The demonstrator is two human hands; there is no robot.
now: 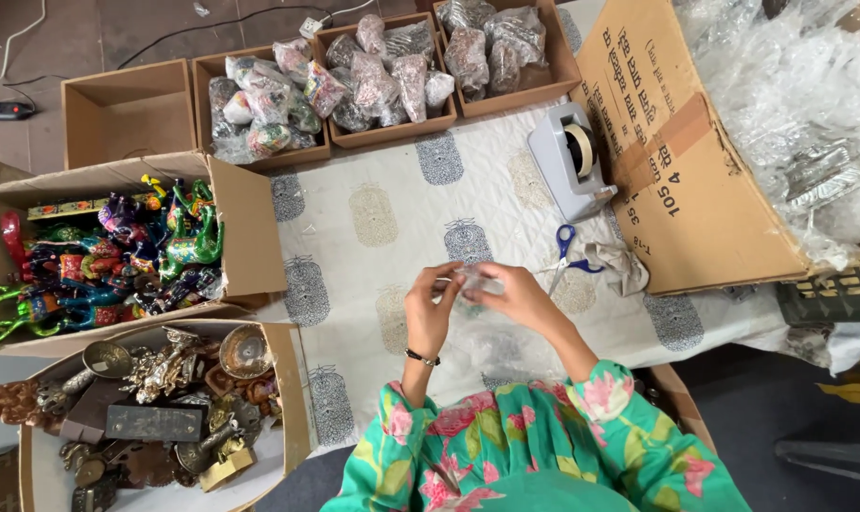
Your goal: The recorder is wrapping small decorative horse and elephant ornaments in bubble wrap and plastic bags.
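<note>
1. left hand [430, 308] and right hand [517, 296] met over the printed cloth [382, 218], fingers pinched closed on a small clear plastic-wrapped piece [474, 282] between the fingertips.
2. blue-handled scissors [564, 254] lay just beyond the right fingers; grey tape dispenser [567, 161] farther past them.

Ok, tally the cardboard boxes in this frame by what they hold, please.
Wrapped bundles: 3 trays
Nothing visible inside: 1 tray
Painted colourful figurines: 1 box
Metal ornaments: 1 box
Clear plastic wrapping: 1 large box
Total: 7 boxes
Both hands, left hand and right hand, hold a small clear wrapped item above the patterned cloth.
</note>
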